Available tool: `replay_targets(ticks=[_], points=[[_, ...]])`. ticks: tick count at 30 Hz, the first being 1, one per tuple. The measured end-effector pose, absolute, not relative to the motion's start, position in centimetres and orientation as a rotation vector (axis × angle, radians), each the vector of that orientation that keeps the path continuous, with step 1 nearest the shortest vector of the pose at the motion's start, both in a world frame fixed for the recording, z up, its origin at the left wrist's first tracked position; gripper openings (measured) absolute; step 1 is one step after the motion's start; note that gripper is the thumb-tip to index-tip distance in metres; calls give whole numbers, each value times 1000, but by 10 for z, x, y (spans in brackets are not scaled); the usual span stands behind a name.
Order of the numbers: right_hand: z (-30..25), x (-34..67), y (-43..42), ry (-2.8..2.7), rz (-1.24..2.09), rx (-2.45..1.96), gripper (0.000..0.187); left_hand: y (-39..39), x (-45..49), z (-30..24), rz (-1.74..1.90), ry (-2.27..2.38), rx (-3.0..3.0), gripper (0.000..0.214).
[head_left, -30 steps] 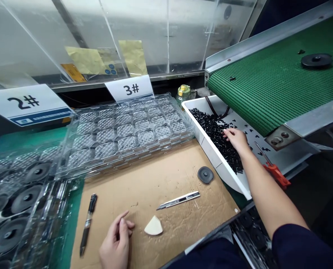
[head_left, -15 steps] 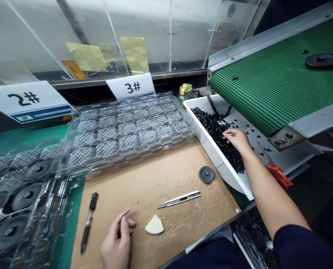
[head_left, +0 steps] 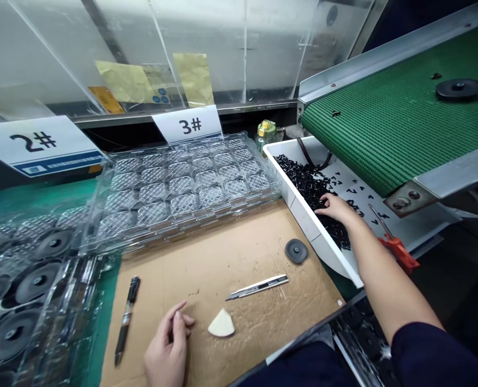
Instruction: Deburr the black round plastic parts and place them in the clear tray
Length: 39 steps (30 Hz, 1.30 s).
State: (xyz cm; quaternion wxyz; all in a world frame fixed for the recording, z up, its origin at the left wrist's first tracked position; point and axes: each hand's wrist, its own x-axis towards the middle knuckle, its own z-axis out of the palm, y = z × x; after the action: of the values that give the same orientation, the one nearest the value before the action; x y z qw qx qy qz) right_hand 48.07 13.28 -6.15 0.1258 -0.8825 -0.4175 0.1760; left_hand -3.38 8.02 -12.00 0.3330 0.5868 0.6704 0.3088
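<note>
My right hand (head_left: 336, 208) is over the white bin (head_left: 308, 217), its thumb and fingers apart at the heap of small black plastic pieces (head_left: 299, 177). I see nothing held in it. On the cardboard sheet (head_left: 223, 252) rests my left hand (head_left: 168, 338), loosely curled with a gap between thumb and forefinger and nothing visible inside. Just right of it lies a cream wedge-shaped piece (head_left: 222, 323). A utility knife (head_left: 257, 287) lies beyond the wedge, and a round black disc with a centre knob (head_left: 296, 251) sits near the bin.
Stacked clear blister trays (head_left: 182, 185) stand behind the cardboard. More trays at left hold black discs (head_left: 37, 282). A pen (head_left: 127, 321) lies at the cardboard's left. Orange-handled cutters (head_left: 398, 252) rest in the bin. A green conveyor belt (head_left: 404, 118) overhangs it, carrying another disc (head_left: 458, 90).
My right hand's fingers have gone from close together to spread, and the hand has shifted slightly down in the bin. The disc on the belt has moved slightly left. My left hand is nearly still.
</note>
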Motion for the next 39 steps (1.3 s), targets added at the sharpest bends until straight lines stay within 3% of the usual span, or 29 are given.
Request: replay_targets(ticks=[6,19,39], points=[[-56,476,134,-1269,600,-2562,27,80,-33,-121,816,1754,1541,43],[-45,474,137,-1034,407,-2378,29,80,-31,-116,806,1763,1563,44],[-45,477,136,-1110,329,-2267,26,81,-33,-120,829,1730,1582,42]])
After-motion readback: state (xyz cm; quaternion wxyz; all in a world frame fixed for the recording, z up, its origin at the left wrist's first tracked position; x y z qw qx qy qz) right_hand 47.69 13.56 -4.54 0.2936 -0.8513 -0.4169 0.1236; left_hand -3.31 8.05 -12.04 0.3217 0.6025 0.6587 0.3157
